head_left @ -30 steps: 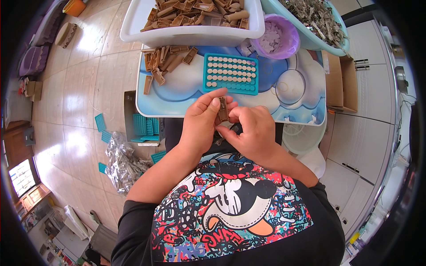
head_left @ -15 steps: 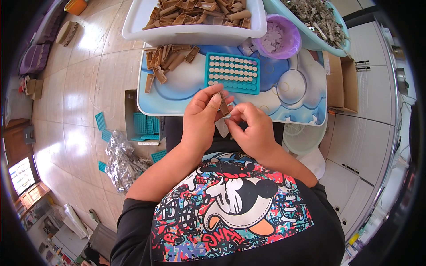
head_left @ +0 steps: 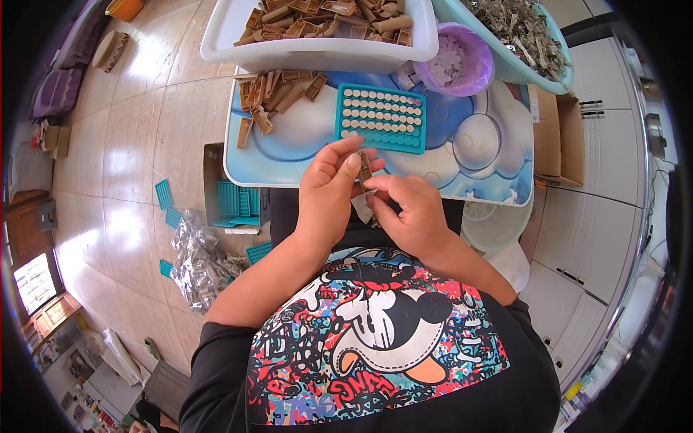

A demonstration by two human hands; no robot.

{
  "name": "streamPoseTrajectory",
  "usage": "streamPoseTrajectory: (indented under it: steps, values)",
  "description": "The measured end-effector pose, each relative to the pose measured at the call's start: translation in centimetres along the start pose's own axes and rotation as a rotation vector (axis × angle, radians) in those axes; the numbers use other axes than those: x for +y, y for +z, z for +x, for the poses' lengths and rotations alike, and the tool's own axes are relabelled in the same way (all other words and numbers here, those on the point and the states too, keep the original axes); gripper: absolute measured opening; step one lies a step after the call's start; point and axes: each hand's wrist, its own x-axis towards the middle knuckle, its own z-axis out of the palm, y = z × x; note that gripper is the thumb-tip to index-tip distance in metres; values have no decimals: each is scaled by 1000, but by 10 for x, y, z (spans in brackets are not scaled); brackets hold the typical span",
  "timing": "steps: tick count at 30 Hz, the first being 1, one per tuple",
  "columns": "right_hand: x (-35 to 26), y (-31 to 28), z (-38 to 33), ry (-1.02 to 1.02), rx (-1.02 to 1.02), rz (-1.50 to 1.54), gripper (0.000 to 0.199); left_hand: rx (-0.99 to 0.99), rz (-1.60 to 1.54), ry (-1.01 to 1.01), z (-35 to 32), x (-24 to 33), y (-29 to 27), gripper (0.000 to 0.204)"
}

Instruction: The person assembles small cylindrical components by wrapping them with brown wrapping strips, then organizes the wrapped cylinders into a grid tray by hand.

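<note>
Over the near edge of the table, my left hand (head_left: pixel 327 189) is closed around a small brown plastic shell (head_left: pixel 364 169), long and hollow, held between thumb and fingers. My right hand (head_left: pixel 410 206) is pinched at the shell's lower end. Its index fingertip touches the shell, and a small pale bit shows beneath, too hidden to name. Just beyond my hands lies a teal tray (head_left: pixel 390 146) with rows of round, pale discs; its nearest row is mostly without them. Loose brown shells (head_left: pixel 278 97) are heaped on the table's left side.
A white tub (head_left: pixel 325 54) of brown shells stands at the back of the blue patterned table (head_left: pixel 303 166). Beside it are a purple bowl (head_left: pixel 491 68) of pale pieces and a light-blue basin (head_left: pixel 462 32). Teal trays (head_left: pixel 229 198) fill a box at left, near a silvery bag (head_left: pixel 198 267).
My right index finger has moved up and forward onto the lower end of the brown shell. The shell stands slightly more upright in my left hand.
</note>
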Motion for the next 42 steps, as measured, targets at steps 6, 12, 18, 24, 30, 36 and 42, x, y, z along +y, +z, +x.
streamPoseTrajectory:
  steps: [6,12,18,24,30,36,42]
  values:
    - [1,6,0,-27,39,-34,15,17,-7,7,-1,2,1,23]
    - [4,0,6,-77,14,-16,19,-42,-60,-30,-2,3,-4,27]
    - [7,0,8,-137,127,-83,15,-104,-93,-64,-4,1,-10,31]
    - [21,-4,15,-107,128,-74,12,-51,-51,-125,3,-8,-20,31]
    - [63,-22,40,-111,365,-429,12,-39,-91,-203,9,-7,-17,33]
    - [71,-23,43,-164,330,-482,12,-23,-120,-224,15,-11,-19,31]
    - [33,-6,36,-219,194,-211,15,-35,-136,-222,17,-12,-20,27]
